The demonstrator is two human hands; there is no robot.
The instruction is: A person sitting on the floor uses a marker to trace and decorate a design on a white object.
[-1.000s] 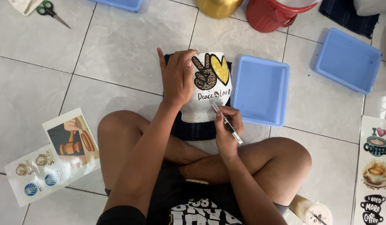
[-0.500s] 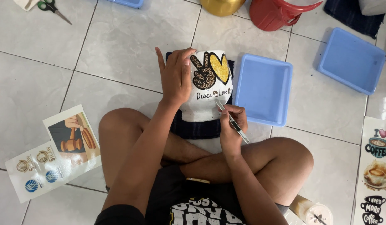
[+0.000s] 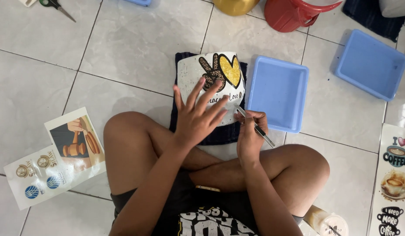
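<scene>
A white mug (image 3: 191,72) with a leopard-print peace hand and a gold heart decal lies on a dark blue cloth (image 3: 220,135) on the floor between my crossed legs. My left hand (image 3: 198,116) hovers over the mug's lower half with fingers spread, holding nothing. My right hand (image 3: 250,133) grips a thin silver craft knife (image 3: 257,126) like a pen, its tip close to the mug's right edge by the lettering.
A pale blue tray (image 3: 277,91) lies just right of the mug, a second blue tray (image 3: 370,63) farther right. A red bucket (image 3: 294,13) and gold vessel (image 3: 235,5) stand beyond. Printed sheets (image 3: 58,157) lie left, a coffee sticker sheet (image 3: 394,179) right, scissors (image 3: 56,6) top left.
My left hand let go of the mug's left side and now spreads open above its lower part. My right hand with the knife shifted slightly right and down.
</scene>
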